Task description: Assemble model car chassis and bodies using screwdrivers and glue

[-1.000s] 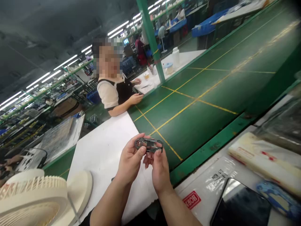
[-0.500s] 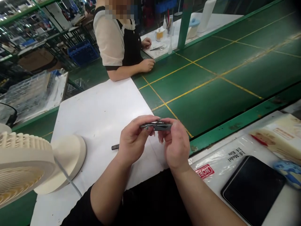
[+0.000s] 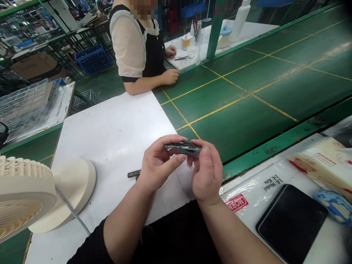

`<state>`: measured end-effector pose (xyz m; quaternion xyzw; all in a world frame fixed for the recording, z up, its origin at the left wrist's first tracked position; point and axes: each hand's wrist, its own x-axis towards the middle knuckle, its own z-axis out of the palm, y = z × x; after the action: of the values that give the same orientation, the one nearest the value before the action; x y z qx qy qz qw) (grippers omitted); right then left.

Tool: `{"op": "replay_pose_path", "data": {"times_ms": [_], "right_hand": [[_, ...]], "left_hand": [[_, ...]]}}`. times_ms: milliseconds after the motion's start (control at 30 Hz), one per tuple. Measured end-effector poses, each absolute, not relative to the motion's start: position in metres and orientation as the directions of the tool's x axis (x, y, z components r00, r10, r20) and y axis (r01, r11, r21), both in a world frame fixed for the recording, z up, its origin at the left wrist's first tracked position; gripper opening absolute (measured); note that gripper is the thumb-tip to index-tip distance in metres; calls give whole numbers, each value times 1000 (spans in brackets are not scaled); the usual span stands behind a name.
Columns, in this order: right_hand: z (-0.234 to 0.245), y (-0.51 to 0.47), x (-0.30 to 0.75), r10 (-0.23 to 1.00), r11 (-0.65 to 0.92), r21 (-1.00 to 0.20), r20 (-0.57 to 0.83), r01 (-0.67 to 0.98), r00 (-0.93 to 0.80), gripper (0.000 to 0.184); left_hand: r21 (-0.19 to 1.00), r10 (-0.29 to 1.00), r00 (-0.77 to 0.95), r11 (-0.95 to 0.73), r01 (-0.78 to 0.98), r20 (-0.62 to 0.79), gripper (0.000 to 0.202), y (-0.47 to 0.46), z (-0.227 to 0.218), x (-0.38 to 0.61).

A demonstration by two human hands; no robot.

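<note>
My left hand (image 3: 160, 165) and my right hand (image 3: 206, 172) hold a small dark metal part (image 3: 182, 148) between them, edge-on and level, at fingertip height over the white sheet (image 3: 110, 124). The left fingers pinch its left end, and the right thumb and fingers pinch its right end. Its flat face is turned away from view, so its openings are hidden. A dark rod-shaped tool (image 3: 134, 174) lies on the sheet just left of my left wrist, partly hidden by that hand.
A cream desk fan (image 3: 74, 190) stands at the left of the sheet. To the right lie a black phone (image 3: 291, 223) on a printed plastic bag (image 3: 261, 187). Beyond the green conveyor belt (image 3: 242, 106), a co-worker (image 3: 129, 47) rests both hands at a white bench.
The view has swung and levelled since the earliest frame. The metal part has turned from showing its flat cut-out face to edge-on, staying in both hands.
</note>
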<state>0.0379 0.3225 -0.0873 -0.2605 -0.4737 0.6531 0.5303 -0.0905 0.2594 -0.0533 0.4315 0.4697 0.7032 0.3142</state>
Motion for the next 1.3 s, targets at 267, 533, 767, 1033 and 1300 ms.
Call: {"op": "replay_pose_path", "data": {"times_ms": [267, 533, 767, 1033, 1300], "right_hand": [[-88, 322, 39, 937, 50, -918, 179, -393, -299, 37], [-88, 321, 39, 931, 56, -908, 198, -415, -306, 36], [-89, 322, 38, 936, 51, -901, 193, -430, -294, 38], [-91, 322, 38, 933, 70, -899, 212, -432, -290, 36], [-91, 322, 39, 933, 102, -907, 230, -409, -278, 37]], "left_hand": [[915, 836, -417, -402, -27, 355, 25, 260, -57, -92], [910, 834, -407, -413, -16, 372, 25, 260, -60, -95], [917, 852, -395, -395, -55, 343, 23, 260, -56, -94], [919, 867, -380, -382, -95, 321, 25, 259, -53, -93], [923, 864, -393, -376, -86, 315, 29, 260, -52, -90]]}}
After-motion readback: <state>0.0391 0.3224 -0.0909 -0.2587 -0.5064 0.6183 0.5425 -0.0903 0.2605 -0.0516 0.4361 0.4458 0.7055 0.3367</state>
